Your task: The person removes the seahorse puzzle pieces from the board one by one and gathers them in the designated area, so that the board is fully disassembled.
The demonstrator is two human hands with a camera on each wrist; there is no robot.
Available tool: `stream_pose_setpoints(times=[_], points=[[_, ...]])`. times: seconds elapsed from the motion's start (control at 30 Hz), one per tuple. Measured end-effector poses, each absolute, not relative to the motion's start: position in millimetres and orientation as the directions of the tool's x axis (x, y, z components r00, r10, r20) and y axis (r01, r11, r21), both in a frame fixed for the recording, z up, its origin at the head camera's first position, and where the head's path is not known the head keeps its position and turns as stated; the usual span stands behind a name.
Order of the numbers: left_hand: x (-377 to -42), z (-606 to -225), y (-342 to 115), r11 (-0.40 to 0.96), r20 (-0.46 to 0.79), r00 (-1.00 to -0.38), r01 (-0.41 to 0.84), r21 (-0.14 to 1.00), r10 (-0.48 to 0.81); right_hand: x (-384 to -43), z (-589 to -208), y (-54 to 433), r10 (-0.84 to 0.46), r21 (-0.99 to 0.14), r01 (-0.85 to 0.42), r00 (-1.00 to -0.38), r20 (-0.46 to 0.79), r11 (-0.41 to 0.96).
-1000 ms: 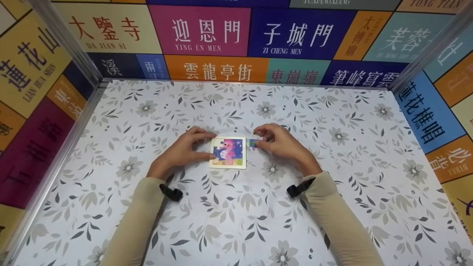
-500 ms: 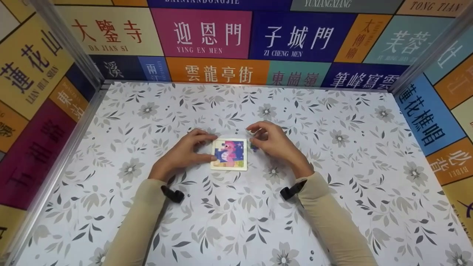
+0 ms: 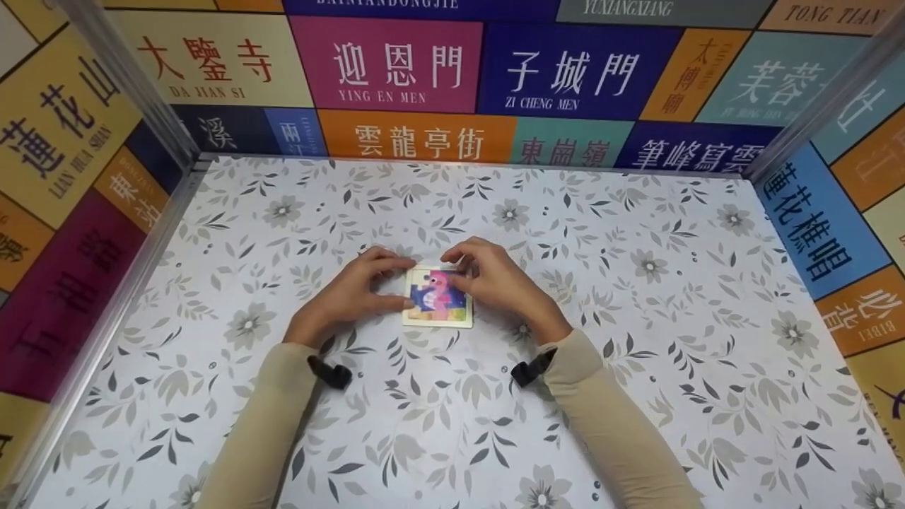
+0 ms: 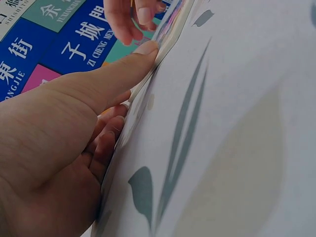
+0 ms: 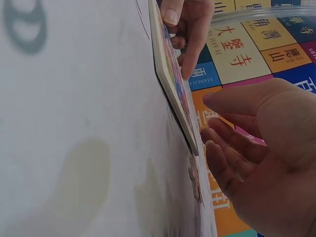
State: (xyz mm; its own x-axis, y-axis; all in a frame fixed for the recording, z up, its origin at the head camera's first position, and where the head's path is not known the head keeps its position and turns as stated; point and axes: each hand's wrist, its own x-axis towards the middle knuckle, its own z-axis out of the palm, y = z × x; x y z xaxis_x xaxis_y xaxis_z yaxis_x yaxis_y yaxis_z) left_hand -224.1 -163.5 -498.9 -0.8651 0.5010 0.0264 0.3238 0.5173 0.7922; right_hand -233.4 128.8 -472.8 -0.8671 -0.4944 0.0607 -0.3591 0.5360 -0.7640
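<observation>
In the head view, the right hand (image 3: 491, 279) hides the upper right corner of the puzzle board (image 3: 440, 302); whether it pinches anything is unclear. The bottom edge crops both sleeves (image 3: 258, 417). Right wrist view, lower middle: a small object (image 5: 194, 177), too blurred to name.

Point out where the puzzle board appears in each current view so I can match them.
Head: puzzle board near center, slightly below mid-height.
Left wrist: puzzle board at upper middle, nearly edge-on, running to the top edge.
Right wrist: puzzle board at upper middle, nearly edge-on, slanting down rightward.
Shared landmark: the left hand, at the board in every view.
</observation>
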Motion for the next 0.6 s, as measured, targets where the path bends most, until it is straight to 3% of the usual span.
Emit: stream_pose_setpoints(times=[0.23,0.6], points=[[-223.7,-499.7,-163.3,0.496,0.054,-0.860,0.343,0.798,0.508,-230.9,-474.3,113.6,-0.552,-0.680,-0.430,-0.833,0.045,0.594],[-221.7,-498.2,-163.4,0.494,0.063,-0.859,0.351,0.796,0.509,-228.2,-471.9,110.6,-0.556,-0.645,-0.461,-0.829,0.067,0.610]])
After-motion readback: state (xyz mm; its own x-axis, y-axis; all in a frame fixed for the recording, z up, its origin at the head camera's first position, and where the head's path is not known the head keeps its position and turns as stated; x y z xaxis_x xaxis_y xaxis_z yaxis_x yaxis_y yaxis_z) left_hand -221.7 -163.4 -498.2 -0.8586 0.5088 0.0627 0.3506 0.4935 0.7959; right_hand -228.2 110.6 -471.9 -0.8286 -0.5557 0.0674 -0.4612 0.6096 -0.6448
